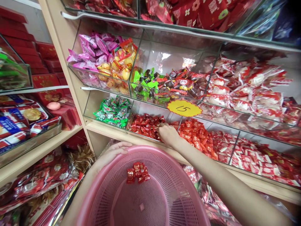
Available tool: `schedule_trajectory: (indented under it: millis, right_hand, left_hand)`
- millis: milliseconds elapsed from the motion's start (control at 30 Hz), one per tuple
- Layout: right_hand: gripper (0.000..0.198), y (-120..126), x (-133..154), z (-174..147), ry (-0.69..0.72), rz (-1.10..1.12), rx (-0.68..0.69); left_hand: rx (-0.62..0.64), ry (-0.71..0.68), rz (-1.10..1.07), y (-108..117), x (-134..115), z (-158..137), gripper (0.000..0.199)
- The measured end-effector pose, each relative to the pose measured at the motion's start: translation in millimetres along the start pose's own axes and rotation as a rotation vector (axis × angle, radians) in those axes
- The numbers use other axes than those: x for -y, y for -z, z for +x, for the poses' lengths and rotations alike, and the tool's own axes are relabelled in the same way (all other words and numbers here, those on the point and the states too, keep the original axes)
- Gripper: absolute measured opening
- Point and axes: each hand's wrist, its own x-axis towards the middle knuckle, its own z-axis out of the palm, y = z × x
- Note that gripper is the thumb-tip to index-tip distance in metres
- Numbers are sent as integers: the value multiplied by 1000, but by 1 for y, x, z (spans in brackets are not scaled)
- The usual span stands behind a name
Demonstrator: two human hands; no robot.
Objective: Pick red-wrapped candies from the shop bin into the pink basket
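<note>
Green candies [114, 110] and a yellow tag [185, 108] flank glossy dark-red candies [144, 124]; left grip [115, 152] holds the pink basket [180, 194]; right grip [167, 134] curls, contents unclear.

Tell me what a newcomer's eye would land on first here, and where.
The big pink basket dominates the lower middle, with a small cluster of red-wrapped sweets inside it. Above it, slightly right of centre, a yellow tag reading 15 stands out. Purple packets catch the eye at upper left.

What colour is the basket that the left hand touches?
The basket is pink; it shows best in the head view.
</note>
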Motion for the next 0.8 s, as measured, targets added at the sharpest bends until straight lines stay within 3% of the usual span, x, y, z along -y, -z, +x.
schedule_trajectory:
  millis: [433, 800]
  right_hand:
    - [23, 8, -2, -7, 2, 59, 34]
    - [17, 7, -10, -4, 16, 232, 20]
  left_hand:
    - [17, 23, -26, -2, 0, -1, 38]
    - [19, 10, 15, -4, -3, -3, 38]
